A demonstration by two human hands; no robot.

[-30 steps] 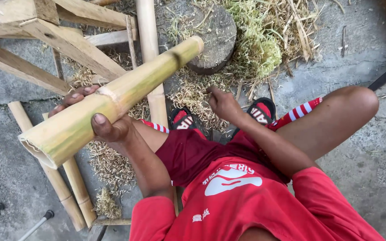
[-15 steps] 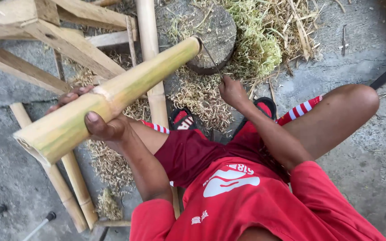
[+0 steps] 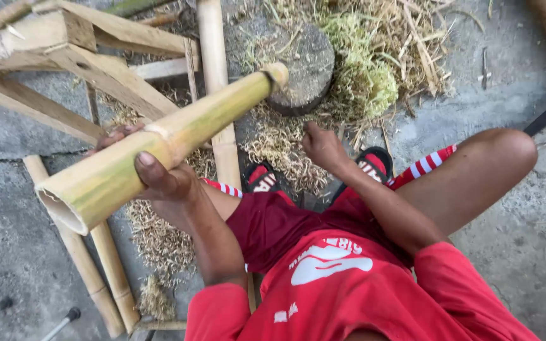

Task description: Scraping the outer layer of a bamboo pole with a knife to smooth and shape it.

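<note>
The long green-yellow hollow bamboo culm (image 3: pixel 159 142) is raised at a tilt over the lap, far end above the round grey stone block (image 3: pixel 304 79). The left hand (image 3: pixel 153 173) wraps it near the open end; this one-handed hold risks the culm rolling or dropping onto the sandalled feet. The right hand (image 3: pixel 323 146) is loosely curled, seemingly empty, near the shavings.

Bamboo tube (image 3: pixel 159 148) held raised across the left hand (image 3: pixel 159 180), far end over the stump (image 3: pixel 304 69). Right hand (image 3: pixel 323 148) right of the tube, just before the stump. Wooden frame (image 3: pixel 64 57) far left. Shavings (image 3: pixel 355 69) around the stump. Two poles (image 3: pixel 96 271) on the floor (image 3: pixel 7 246), below the tube's near end.
</note>
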